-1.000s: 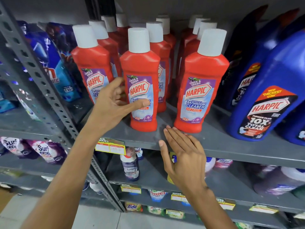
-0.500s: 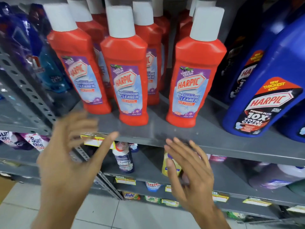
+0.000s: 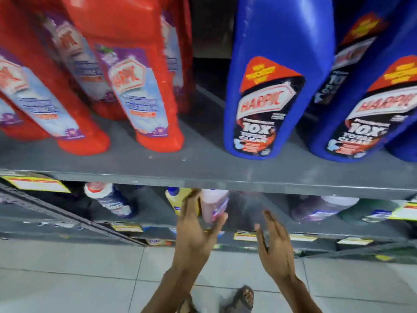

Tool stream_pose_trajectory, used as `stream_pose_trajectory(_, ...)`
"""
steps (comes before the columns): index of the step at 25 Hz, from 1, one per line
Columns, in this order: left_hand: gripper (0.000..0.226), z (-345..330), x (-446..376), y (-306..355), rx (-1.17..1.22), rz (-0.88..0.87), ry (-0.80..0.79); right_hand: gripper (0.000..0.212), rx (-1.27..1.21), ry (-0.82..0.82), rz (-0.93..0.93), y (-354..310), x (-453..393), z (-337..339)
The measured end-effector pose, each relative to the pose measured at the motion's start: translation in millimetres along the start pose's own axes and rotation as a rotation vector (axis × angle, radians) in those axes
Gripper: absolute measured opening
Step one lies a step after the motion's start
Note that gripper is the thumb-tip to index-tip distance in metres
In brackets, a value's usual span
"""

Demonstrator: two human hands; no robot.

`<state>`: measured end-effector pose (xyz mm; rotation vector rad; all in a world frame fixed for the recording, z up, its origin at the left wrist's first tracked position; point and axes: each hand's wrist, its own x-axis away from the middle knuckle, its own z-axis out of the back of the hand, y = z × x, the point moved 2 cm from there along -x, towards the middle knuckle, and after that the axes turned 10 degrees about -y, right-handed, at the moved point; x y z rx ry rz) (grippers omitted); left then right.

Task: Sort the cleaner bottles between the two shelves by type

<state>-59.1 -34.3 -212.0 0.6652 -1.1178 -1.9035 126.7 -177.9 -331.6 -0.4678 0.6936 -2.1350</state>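
While both hands reach toward the lower shelf [image 3: 158,219], the upper shelf [image 3: 203,168] stands as the fixed mark for everything else. On top of the upper shelf, toward its left end, red Harpic bottles [image 3: 144,86] stand in rows with purple labels. On the same board toward its right end stand blue Harpic bottles [image 3: 277,75], bearing dark labels that read 10X. Just below the upper shelf's front edge, near its middle, a pink bottle [image 3: 214,205] stands on the lower shelf, with a yellow bottle [image 3: 176,198] touching or just beside it on the left. The left hand [image 3: 196,229] is spread around the pink bottle, fingers apart, thumb near the bottle's lower right side; blur hides whether it grips firmly. The right hand [image 3: 274,242] hangs below the upper shelf just right of the pink bottle, fingers apart and holding nothing. Further left under the upper shelf stands a white-and-blue bottle [image 3: 110,199]; further right lie a purple bottle [image 3: 320,208] and a dark green one [image 3: 365,211]. Yellow price tags [image 3: 38,184] hang from the shelf edges.
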Motion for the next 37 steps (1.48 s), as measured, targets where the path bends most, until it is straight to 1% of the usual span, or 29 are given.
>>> stream_pose_trajectory(1,0.058,-10,-9,7,-0.01,0.013,0.037,0.062,0.008,-0.046,-0.038,12,-9,-1)
stream_pose_trajectory(3,0.055,-28,-22,12,-0.093,0.081,0.085,0.07,0.05,-0.125,-0.071,38,-25,-3)
stream_pose_trajectory(7,0.056,-43,-40,11,-0.338,0.3,0.045,0.079,0.209,-0.225,-0.007,70,-42,-12)
stream_pose_trajectory(8,0.054,-43,-43,10,-0.373,0.31,0.054,0.08,0.231,-0.229,0.005,74,-44,-14)
stream_pose_trajectory(10,0.044,-39,-50,7,-0.379,0.278,0.096,0.079,0.26,-0.233,0.014,80,-45,-17)
stream_pose_trajectory(11,0.039,-36,-51,6,-0.357,0.246,0.094,0.078,0.275,-0.233,0.017,82,-45,-18)
stream_pose_trajectory(12,0.034,-35,-53,6,-0.337,0.196,0.058,0.077,0.288,-0.235,0.016,83,-44,-19)
stream_pose_trajectory(14,0.033,-35,-57,3,-0.297,0.102,-0.069,0.076,0.298,-0.239,0.016,84,-44,-20)
stream_pose_trajectory(15,0.035,-36,-62,-1,-0.248,0.099,-0.124,0.076,0.297,-0.238,0.017,86,-44,-20)
stream_pose_trajectory(17,0.043,-39,-72,-7,-0.109,0.226,-0.226,0.078,0.308,-0.252,0.021,87,-44,-21)
stream_pose_trajectory(19,0.036,-43,-79,-7,-0.021,0.371,-0.36,0.077,0.316,-0.269,0.021,90,-44,-23)
stream_pose_trajectory(21,0.024,-50,-85,-6,0.07,0.378,-0.473,0.073,0.323,-0.278,0.011,93,-45,-23)
stream_pose_trajectory(22,0.024,-54,-86,-5,0.08,0.369,-0.501,0.071,0.324,-0.29,0.002,92,-45,-22)
stream_pose_trajectory(26,0.045,-60,-93,-13,0.045,0.4,-0.524,0.069,0.353,-0.29,-0.002,91,-43,-25)
stream_pose_trajectory(29,0.055,-61,-94,-19,0.095,0.373,-0.522,0.073,0.383,-0.297,-0.006,92,-41,-28)
stream_pose_trajectory(31,0.055,-62,-91,-20,0.121,0.368,-0.507,0.072,0.392,-0.305,-0.02,93,-43,-30)
stream_pose_trajectory(33,0.05,-65,-91,-24,0.205,0.331,-0.477,0.07,0.357,-0.31,-0.017,88,-43,-25)
stream_pose_trajectory(34,0.046,-66,-90,-23,0.25,0.296,-0.466,0.07,0.303,-0.323,-0.035,84,-43,-21)
stream_pose_trajectory(35,0.042,-69,-86,-22,0.312,0.253,-0.453,0.071,0.3,-0.316,-0.027,83,-41,-20)
stream_pose_trajectory(37,0.044,-76,-73,-21,0.407,0.215,-0.364,0.07,0.167,-0.276,-0.029,74,-35,-15)
